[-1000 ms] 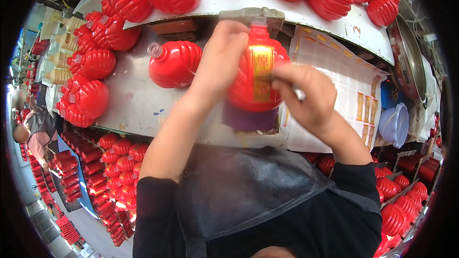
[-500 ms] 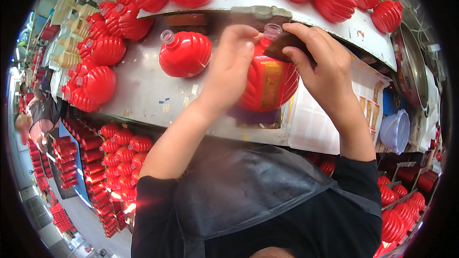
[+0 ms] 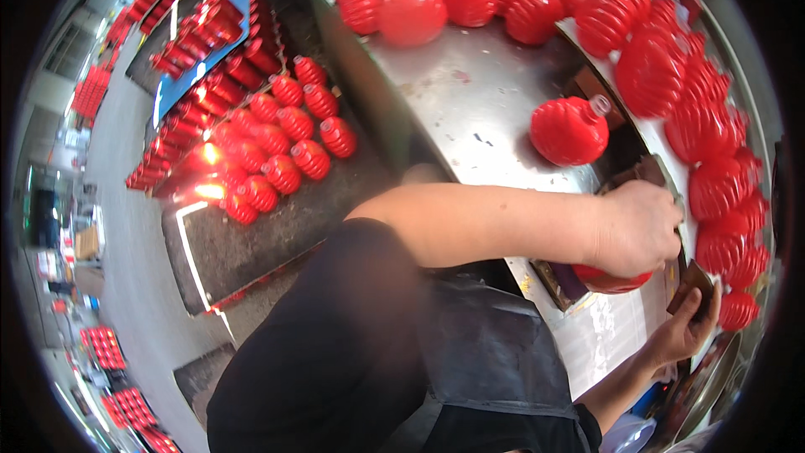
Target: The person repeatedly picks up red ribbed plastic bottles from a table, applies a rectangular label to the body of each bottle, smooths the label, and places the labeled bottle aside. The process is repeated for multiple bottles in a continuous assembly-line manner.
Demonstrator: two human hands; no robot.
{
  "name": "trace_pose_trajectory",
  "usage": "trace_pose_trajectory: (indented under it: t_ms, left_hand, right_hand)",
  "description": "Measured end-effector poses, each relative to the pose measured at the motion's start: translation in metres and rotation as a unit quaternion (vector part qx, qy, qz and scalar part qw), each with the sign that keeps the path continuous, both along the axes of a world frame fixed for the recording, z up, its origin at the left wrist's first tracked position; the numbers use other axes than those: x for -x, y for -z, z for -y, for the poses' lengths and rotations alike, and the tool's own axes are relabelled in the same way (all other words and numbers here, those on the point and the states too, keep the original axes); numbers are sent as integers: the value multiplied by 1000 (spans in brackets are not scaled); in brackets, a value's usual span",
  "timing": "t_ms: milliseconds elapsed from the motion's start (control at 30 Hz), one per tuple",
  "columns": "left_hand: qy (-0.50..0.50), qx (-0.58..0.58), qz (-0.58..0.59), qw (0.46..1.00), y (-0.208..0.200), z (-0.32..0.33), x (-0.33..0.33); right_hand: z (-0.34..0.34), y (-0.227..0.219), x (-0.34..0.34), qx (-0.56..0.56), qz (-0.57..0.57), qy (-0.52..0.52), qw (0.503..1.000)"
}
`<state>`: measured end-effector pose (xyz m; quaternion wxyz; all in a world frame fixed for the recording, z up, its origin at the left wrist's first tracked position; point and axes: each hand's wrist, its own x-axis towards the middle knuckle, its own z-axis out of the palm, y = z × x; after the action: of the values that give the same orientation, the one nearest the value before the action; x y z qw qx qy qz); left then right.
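Observation:
My left hand (image 3: 637, 231) is closed at the top of a red ribbed bottle (image 3: 616, 282) and hides its neck. Only the lower part of that bottle shows, beside a dark purple holder (image 3: 560, 281) on the bench. My right hand (image 3: 688, 331) pinches a thin, flat, dark brown plate (image 3: 692, 287) between thumb and fingers, a little apart from the bottle. Another red bottle (image 3: 568, 132) with a clear neck lies farther along the metal benchtop (image 3: 478, 109).
Red bottles (image 3: 650, 71) crowd a raised white ledge, with more (image 3: 411, 13) at the bench's far end. White sheets (image 3: 599, 348) lie near my apron. At left, rows of small red bottles (image 3: 293, 122) stand on a dark platform (image 3: 251, 260). A pale bucket (image 3: 629, 434) sits below.
The view has swung round to the left. My right hand has drawn the brown plate away from the bottle's neck. My left hand now closes over the bottle's top.

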<state>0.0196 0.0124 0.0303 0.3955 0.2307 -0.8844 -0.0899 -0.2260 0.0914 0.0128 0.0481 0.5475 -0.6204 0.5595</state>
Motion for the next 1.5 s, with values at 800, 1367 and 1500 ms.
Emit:
trace_pose_trajectory:
  t_ms: [800,1367,1500]
  left_hand:
    - [-895,-331,28,299,181,-468,-525]
    - [-936,-238,21,257,336,-525,-686]
    - [-919,-302,17,253,354,-525,-701]
  right_hand:
    - [206,5,-133,-217,-251,-238,913]
    - [262,19,-118,-343,-222,-258,876]
    - [245,3,-119,-410,-252,-218,849]
